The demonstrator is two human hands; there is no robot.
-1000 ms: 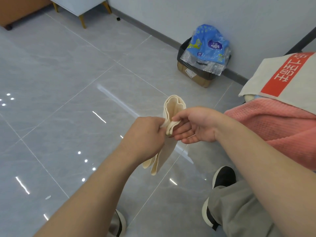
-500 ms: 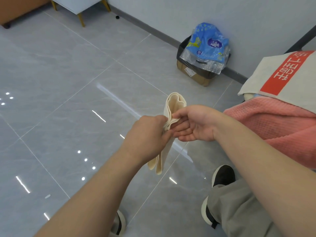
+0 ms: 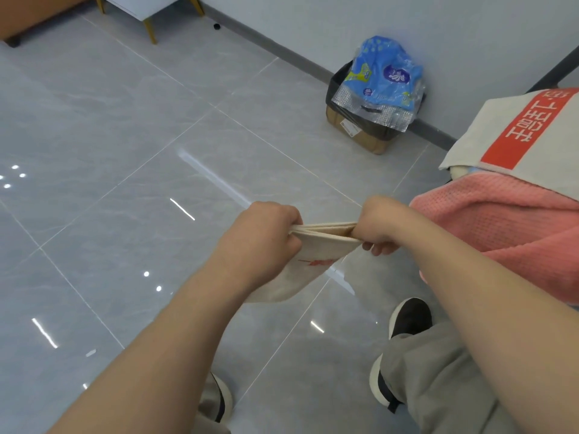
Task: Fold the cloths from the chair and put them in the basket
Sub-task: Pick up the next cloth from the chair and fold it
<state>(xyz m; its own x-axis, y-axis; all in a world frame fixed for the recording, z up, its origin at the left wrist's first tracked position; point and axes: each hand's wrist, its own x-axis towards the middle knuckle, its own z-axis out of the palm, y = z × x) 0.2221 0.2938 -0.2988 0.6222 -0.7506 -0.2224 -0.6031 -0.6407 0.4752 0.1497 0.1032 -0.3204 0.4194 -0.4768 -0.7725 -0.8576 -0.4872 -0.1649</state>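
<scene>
Head view: the left hand (image 3: 263,239) and right hand (image 3: 380,225) hold a folded cream cloth (image 3: 313,252) stretched between them at centre, above the floor (image 3: 125,145). Each grip is closed on one top end. At 3 o'clock lie a pink towel (image 3: 501,227) and a grey cloth (image 3: 539,142).

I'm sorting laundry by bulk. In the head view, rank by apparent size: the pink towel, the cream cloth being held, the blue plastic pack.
1. The pink towel, largest, partly out of frame.
2. The cream cloth and blue plastic pack look alike; the pack is farther, so unranked.
</scene>
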